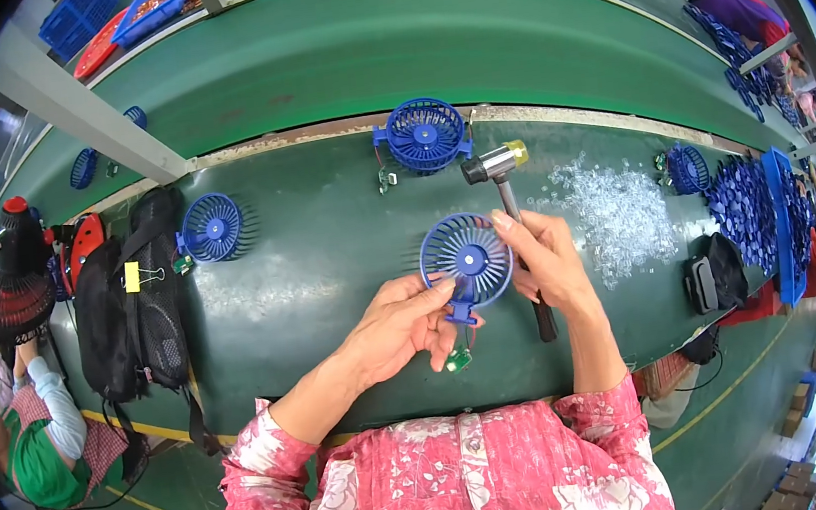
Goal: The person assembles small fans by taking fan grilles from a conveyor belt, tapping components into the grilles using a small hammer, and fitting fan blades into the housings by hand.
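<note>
Between my hands is a small blue fan head, a round slatted cage with a short stem pointing toward me. My left hand grips it at the lower left, thumb over the stem. A small green circuit board hangs below on a thin wire. In my right hand is a mallet with a yellow-tipped metal head, its dark handle running down behind the fingers. My right thumb and forefinger are at the fan head's right rim; whether they pinch it or a tiny part there is unclear.
Similar fan heads lie at the bench's back, left and right. Small clear pieces form a pile on the right. A black bag and a black fan are left. A green conveyor belt runs behind; people sit at both sides.
</note>
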The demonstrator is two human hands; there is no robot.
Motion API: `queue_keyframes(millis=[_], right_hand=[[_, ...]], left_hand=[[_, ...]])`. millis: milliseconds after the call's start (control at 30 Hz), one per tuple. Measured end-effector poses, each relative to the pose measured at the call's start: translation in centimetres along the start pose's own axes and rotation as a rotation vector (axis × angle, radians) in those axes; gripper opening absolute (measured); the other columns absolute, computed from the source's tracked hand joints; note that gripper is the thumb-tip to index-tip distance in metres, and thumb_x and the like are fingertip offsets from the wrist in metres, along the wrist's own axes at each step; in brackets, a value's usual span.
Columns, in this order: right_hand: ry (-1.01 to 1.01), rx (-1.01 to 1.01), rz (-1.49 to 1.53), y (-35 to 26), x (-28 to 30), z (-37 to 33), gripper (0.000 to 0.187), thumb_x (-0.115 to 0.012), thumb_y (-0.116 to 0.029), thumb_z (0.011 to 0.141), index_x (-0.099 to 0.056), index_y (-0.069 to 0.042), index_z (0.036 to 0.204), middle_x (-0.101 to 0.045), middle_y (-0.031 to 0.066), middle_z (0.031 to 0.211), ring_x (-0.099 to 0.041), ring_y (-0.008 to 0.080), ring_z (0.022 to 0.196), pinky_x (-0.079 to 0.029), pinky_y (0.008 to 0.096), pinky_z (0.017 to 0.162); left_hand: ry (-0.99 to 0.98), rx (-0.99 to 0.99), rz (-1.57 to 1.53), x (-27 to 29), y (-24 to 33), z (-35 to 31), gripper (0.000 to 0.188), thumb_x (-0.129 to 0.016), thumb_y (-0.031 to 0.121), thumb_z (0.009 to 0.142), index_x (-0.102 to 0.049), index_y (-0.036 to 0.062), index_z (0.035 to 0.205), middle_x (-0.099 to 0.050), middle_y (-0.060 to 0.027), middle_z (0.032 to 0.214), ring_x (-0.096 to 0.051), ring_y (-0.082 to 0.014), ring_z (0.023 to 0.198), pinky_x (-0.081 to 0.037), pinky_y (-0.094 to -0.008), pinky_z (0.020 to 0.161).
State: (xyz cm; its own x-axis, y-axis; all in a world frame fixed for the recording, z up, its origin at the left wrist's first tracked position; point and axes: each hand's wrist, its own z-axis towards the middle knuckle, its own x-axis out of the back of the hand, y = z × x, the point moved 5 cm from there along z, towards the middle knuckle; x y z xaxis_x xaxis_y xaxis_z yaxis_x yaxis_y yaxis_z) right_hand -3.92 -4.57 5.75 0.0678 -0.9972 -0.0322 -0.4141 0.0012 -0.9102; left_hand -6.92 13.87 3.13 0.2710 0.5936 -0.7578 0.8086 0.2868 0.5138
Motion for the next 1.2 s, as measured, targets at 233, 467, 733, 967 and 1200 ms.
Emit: queue_keyframes(millis=[233, 467, 733, 967, 1200], right_hand=[[0.169, 0.132, -0.097, 1.2, -3.0, -4.2, 0.046, -0.073, -0.018, 0.090, -0.059, 0.006, 0.127, -0.072, 0.0081, 0.093, -0.064, 0.0090, 0.082, -0.054, 0.0263, 0.073], [0.151, 0.110, -0.332, 2.3, -2.4, -3.4, 0.022, -0.071, -0.007, 0.087, -0.069, 0.002, 0.107, -0.072, 0.0047, 0.079, -0.062, 0.0051, 0.070, -0.047, 0.0229, 0.060], [-0.055, 0.077, -0.120, 2.4, -3.7, -4.9, 0.018, -0.069, -0.011, 0.092, -0.070, 0.003, 0.104, -0.070, 0.0043, 0.075, -0.061, 0.0071, 0.069, -0.048, 0.0249, 0.062], [-0.032, 0.125, -0.183, 2.3, -3.3, -5.8, 0.020, -0.068, -0.006, 0.092, -0.069, 0.004, 0.109, -0.070, 0.0038, 0.078, -0.062, 0.0074, 0.066, -0.046, 0.0233, 0.056], [-0.028, 0.234, -0.449, 1.6, -3.9, -6.2, 0.027, -0.069, -0.005, 0.088, -0.067, 0.002, 0.115, -0.069, 0.0058, 0.075, -0.057, 0.0079, 0.059, -0.045, 0.0246, 0.057]], left_hand=[[0.168, -0.247, -0.123, 0.8, 0.9, 0.1, 0.030, -0.059, 0.027, 0.100, -0.052, -0.0006, 0.111, -0.067, -0.0147, 0.096, -0.065, -0.0162, 0.065, -0.056, -0.0306, 0.052], [0.293, -0.419, -0.018, 0.5, 1.2, -0.1, 0.030, -0.062, 0.023, 0.098, -0.044, 0.0009, 0.106, -0.061, -0.0103, 0.085, -0.065, -0.0176, 0.064, -0.056, -0.0322, 0.049], [0.314, -0.441, 0.125, 0.6, 0.0, 0.5, 0.033, -0.059, 0.023, 0.100, -0.039, -0.0006, 0.111, -0.060, -0.0112, 0.082, -0.064, -0.0182, 0.060, -0.055, -0.0310, 0.047], [0.238, -0.341, 0.038, 0.2, 0.6, 0.2, 0.037, -0.054, 0.030, 0.102, -0.039, -0.0006, 0.116, -0.061, -0.0115, 0.085, -0.064, -0.0178, 0.060, -0.054, -0.0307, 0.045], [0.124, -0.372, -0.122, 0.2, 0.4, 0.0, 0.037, -0.057, 0.000, 0.091, -0.047, -0.0005, 0.126, -0.057, -0.0332, 0.127, -0.066, -0.0212, 0.069, -0.055, -0.0312, 0.054]])
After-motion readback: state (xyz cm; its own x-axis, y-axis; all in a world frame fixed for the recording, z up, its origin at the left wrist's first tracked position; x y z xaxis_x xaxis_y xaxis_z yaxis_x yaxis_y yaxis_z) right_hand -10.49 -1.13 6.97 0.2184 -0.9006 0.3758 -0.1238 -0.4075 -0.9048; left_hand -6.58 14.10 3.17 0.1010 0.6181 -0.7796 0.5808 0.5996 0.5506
